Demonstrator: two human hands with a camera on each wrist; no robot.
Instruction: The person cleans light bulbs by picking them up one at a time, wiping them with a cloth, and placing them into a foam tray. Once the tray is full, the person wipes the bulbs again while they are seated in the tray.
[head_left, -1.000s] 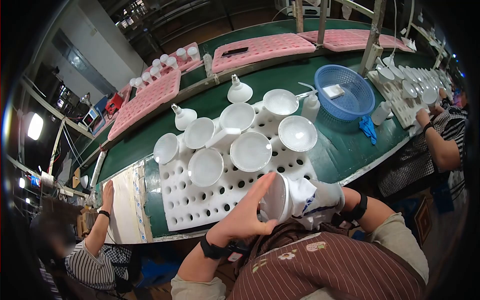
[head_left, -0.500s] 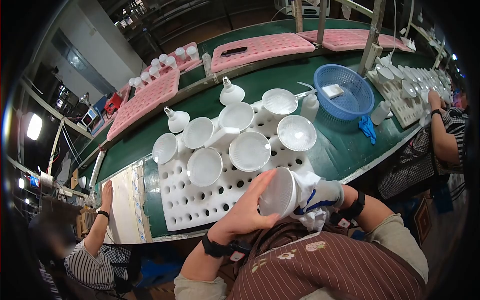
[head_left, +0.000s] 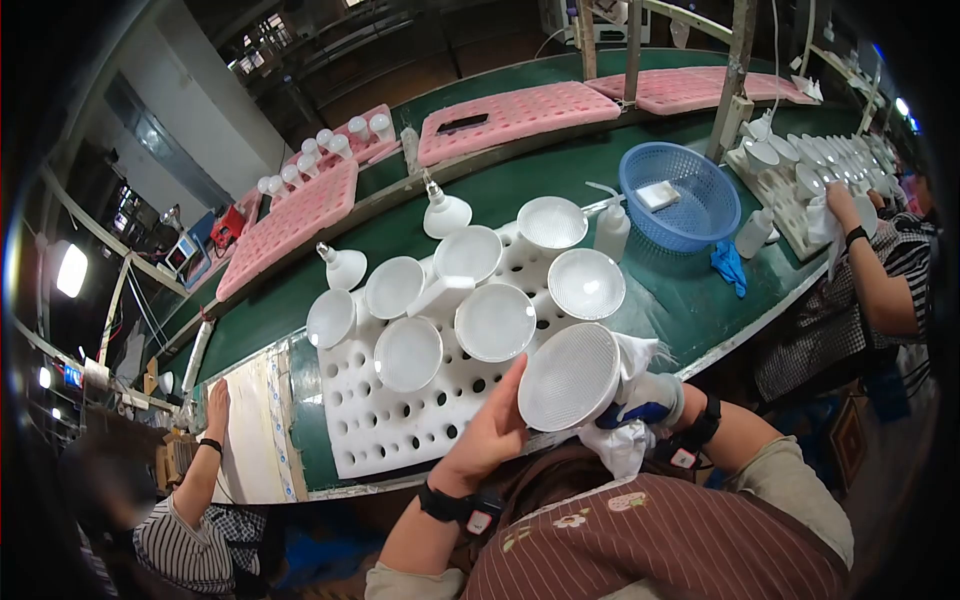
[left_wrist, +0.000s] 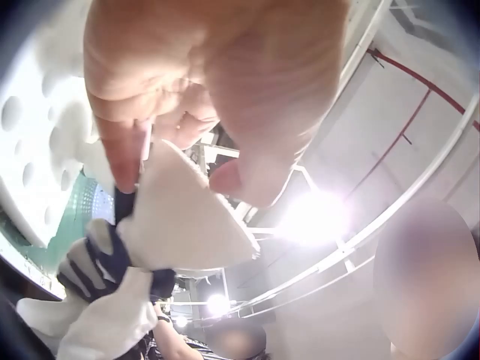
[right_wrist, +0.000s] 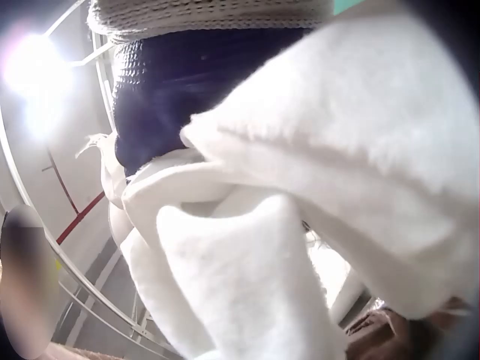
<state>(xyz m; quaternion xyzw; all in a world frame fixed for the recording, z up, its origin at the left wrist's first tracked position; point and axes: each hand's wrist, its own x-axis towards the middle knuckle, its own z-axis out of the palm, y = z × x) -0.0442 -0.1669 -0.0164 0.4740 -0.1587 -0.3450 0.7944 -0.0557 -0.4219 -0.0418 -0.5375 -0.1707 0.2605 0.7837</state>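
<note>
In the head view a white reflector bulb (head_left: 570,378) is held before the apron, its round ribbed lens facing up and left. My bare left hand (head_left: 487,435) has thumb and fingers at the lens rim; the left wrist view shows the thumb against the edge of the cone (left_wrist: 184,217). My right hand (head_left: 645,400), in a blue and white glove, grips the bulb from behind, together with a white cloth (head_left: 618,448). The cloth (right_wrist: 232,277) fills most of the right wrist view and hides the fingers. Ahead lies a white foam tray (head_left: 375,435) bearing several similar bulbs (head_left: 408,355).
Two bulbs (head_left: 445,215) stand socket-up behind the tray. A squeeze bottle (head_left: 611,235), a blue basket (head_left: 682,225) and a blue glove (head_left: 728,268) lie to the right. Pink foam trays (head_left: 520,120) line the back. People work on the left (head_left: 190,540) and right (head_left: 880,260).
The bulb has turned so its lens faces the head camera more fully, and has come slightly up. My left hand has shifted from across the lens to its left rim.
</note>
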